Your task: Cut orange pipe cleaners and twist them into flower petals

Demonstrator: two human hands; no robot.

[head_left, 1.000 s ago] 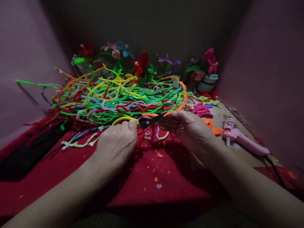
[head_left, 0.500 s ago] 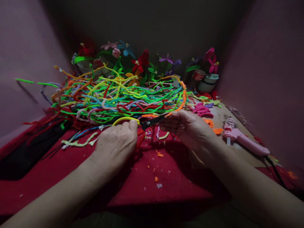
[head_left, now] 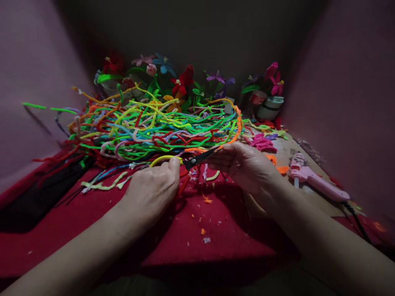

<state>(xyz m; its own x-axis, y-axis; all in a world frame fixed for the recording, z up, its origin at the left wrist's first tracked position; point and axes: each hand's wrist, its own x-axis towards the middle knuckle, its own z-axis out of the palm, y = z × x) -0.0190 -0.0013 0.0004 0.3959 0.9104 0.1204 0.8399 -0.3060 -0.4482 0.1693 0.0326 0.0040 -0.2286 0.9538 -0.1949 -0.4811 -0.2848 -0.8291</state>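
My left hand (head_left: 156,183) is closed round the yellow handle of a pair of scissors (head_left: 200,159). The dark blades point right and slightly up, and their tips reach the fingers of my right hand (head_left: 243,164). Between the thumb and fingers of that hand is pinched an orange pipe cleaner (head_left: 239,125), which curves up from the grip and back to the left over the heap. Whether the blades touch the pipe cleaner is hard to see at the fingertips. Just behind both hands lies a large heap of coloured pipe cleaners (head_left: 160,127).
A pink glue gun (head_left: 317,181) rests on a board (head_left: 284,154) at the right, near pink bent pieces (head_left: 262,142). Pipe-cleaner flowers (head_left: 183,80) and a lidded jar (head_left: 270,107) stand at the back. Scraps of orange fuzz (head_left: 207,200) dot the red cloth (head_left: 197,246).
My left hand and the scissors have shifted very slightly to the right. My right hand keeps its pinch on the orange pipe cleaner in nearly the same place.
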